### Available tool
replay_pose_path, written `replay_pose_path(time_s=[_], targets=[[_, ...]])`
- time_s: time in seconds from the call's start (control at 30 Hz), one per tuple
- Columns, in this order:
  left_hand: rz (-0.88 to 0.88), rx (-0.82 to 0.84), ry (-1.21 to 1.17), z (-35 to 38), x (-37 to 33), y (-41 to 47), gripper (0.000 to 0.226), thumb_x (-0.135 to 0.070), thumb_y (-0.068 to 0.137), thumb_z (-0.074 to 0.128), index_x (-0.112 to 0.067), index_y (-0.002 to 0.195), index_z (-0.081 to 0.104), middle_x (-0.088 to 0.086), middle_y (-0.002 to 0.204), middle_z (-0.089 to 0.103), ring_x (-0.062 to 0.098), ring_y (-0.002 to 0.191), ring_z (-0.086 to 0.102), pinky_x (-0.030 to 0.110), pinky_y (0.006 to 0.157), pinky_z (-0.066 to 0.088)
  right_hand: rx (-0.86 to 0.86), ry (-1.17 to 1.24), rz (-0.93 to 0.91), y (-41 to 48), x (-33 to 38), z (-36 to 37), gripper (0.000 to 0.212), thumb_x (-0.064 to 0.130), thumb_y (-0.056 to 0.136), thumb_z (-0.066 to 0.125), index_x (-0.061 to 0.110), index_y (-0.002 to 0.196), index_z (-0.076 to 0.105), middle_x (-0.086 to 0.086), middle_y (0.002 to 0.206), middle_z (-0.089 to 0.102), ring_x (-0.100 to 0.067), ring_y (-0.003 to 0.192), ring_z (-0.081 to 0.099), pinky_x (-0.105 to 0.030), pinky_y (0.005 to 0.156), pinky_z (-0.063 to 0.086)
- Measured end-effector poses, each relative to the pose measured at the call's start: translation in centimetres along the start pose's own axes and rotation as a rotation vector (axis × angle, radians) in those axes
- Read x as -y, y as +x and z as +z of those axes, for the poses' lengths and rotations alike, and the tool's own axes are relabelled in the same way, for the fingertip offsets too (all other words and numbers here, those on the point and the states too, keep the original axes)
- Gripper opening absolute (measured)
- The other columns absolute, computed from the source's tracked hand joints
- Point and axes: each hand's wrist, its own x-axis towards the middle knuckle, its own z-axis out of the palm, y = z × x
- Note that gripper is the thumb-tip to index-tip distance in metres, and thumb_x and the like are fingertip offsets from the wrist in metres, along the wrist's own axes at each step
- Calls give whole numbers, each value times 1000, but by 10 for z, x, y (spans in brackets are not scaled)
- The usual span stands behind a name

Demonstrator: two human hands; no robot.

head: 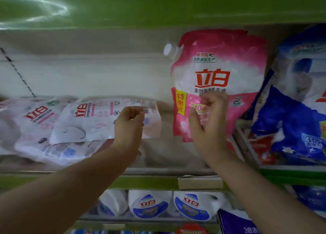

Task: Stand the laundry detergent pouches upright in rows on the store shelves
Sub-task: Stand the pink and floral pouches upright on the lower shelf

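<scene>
Pink pouch (218, 71): stands upright at centre right of the frame, long axis vertical, white cap at its upper left corner pointing up and left; glossy soft plastic, front label facing out.
White pouches (84, 121): lie flat at centre left, long axes roughly sideways, overlapping one another; crinkled film.
Left hand (129, 126): grip curled half closed in front of the nearest white pouch's right end; blur hides whether it has hold.
Right hand (207, 121): fingers loosely bent in front of the pink pouch's lower half; contact cannot be told.
Blue pouch (296, 110): leans at the right edge, just beside the pink one.
Shelf (158, 170): bare strip along its front edge between the hands; green panel close above.
</scene>
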Motion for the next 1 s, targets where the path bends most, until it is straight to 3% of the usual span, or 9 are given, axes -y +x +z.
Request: replay_pose_path(time_s=[0.2,0.3,0.4,0.47,0.57,0.67,0.83,0.9,1.0], targets=[[61,-140,25,-63,0,12,25,4,85,48,-18,96,55,0,87,56,13,67,51,26,63,42,228,45,-107,-3,34,69,32,14,78,48,14,107,37,-18,110,46,-19,102,43,-29,88,43],[45,-202,18,-91,1,14,28,6,84,47,-21,92,55,3,97,55,12,65,48,23,57,42,476,-57,-167,-10,47,100,50,11,72,58,12,117,36,-24,117,50,-22,111,39,-37,95,39],[25,-251,7,-112,4,15,29,7,84,47,-16,101,53,3,100,55,12,64,48,20,53,43,1047,-327,-156,-18,56,120,92,16,74,65,21,147,10,-14,155,7,-29,143,0,-54,116,6],[18,-275,21,-124,6,14,30,6,84,48,-16,102,53,4,104,55,11,64,49,17,51,44,1239,-467,-141,-24,59,129,102,20,78,65,32,146,-9,-5,156,-20,-31,141,-25,-57,112,-16],[1,-282,27,-137,9,11,28,6,85,48,-16,102,53,5,105,54,12,60,48,8,37,40,1198,-580,-133,-28,61,140,87,16,85,56,36,146,-4,-6,156,-18,-36,140,-24,-64,109,-13],[-17,-251,15,-143,9,6,26,7,85,46,-14,99,54,7,99,56,14,56,48,9,36,40,1103,-625,-153,-27,51,149,63,10,93,40,27,147,12,-9,158,1,-34,144,-6,-64,111,-1],[-40,-114,44,-140,11,-5,30,9,85,49,-16,71,59,3,68,58,8,52,55,8,44,43,861,-303,19,-18,39,144,44,2,91,47,12,134,48,-13,140,48,-27,131,41,-39,111,27],[-48,-69,57,-133,11,-8,32,11,84,49,-14,67,60,4,65,60,6,51,57,10,50,46,634,-74,135,-3,44,135,34,-2,88,50,4,121,59,-14,118,64,-20,108,59,-17,88,40],[-102,-31,39,-118,11,-3,33,11,84,47,-12,69,64,7,68,63,16,65,59,24,67,49,308,160,326,27,41,128,18,3,90,53,2,101,67,0,78,63,8,66,54,-1,53,34]])
